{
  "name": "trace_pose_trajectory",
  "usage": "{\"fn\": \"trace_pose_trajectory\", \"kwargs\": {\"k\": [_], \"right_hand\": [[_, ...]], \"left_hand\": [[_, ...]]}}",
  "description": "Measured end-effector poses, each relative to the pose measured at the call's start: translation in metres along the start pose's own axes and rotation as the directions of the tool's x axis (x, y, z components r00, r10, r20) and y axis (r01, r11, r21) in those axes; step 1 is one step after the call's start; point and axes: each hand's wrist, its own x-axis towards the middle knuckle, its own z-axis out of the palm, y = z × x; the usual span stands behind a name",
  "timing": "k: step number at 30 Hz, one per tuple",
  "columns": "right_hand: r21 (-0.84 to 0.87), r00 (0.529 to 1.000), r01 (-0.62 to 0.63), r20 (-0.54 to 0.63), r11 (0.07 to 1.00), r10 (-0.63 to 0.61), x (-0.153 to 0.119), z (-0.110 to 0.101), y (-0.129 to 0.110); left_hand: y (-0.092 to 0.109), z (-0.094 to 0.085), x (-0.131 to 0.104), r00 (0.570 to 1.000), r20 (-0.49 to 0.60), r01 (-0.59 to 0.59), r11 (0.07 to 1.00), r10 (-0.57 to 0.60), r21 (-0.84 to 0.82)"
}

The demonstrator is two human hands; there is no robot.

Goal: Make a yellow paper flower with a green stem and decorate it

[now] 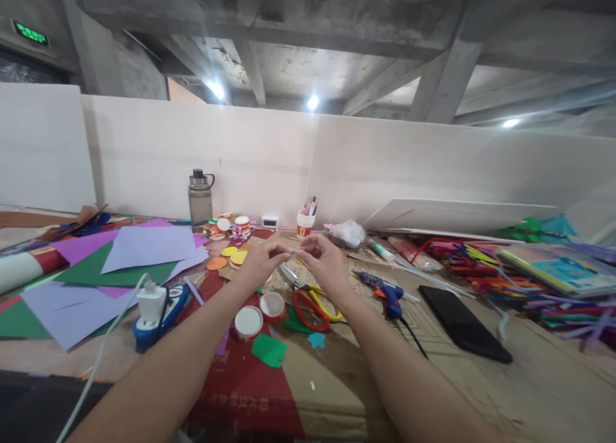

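My left hand (266, 262) and my right hand (323, 261) meet above the middle of the table, thumbs and fingertips pinched. Between them shows a small purple piece (293, 253), mostly covered by the fingertips; its exact shape is hard to make out. Just below the hands lie scissors (308, 305) with red and yellow handles and parted blades. Two small round white-topped tubs (249, 322) stand left of the scissors. A green paper scrap (269, 350) and a blue paper scrap (316, 340) rest nearer to me.
Coloured paper sheets (144, 250) and a blue power strip (161, 318) with a white cable lie left. A blue glue gun (392, 296), a black phone (464, 324) and pipe cleaners (462, 263) are right. A bottle (200, 202) and pen cup (305, 225) stand behind.
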Motion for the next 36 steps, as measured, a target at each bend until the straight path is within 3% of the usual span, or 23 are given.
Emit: {"fn": "trace_pose_trajectory", "kwargs": {"k": [9,26,31,36], "right_hand": [[-0.050,0.999,0.031,0.010,0.998,-0.031,-0.0024,0.0006,-0.0061],[-0.115,0.997,0.076,0.015,0.990,-0.075,-0.0056,0.0034,-0.0060],[-0.151,0.994,0.112,0.024,0.982,-0.110,-0.0065,0.0027,-0.0067],[-0.136,0.994,0.112,0.021,0.984,-0.110,-0.0065,0.0024,-0.0076]], "left_hand": [[0.0001,0.0010,-0.0007,0.997,0.074,-0.023,0.999,0.025,-0.025],[-0.0034,0.0031,-0.0001,0.996,0.072,0.066,0.996,-0.062,-0.057],[-0.0013,0.0025,-0.0006,0.993,0.113,0.057,0.994,-0.046,-0.097],[-0.0018,0.0031,-0.0005,0.995,0.082,0.058,0.995,-0.051,-0.086]]}}
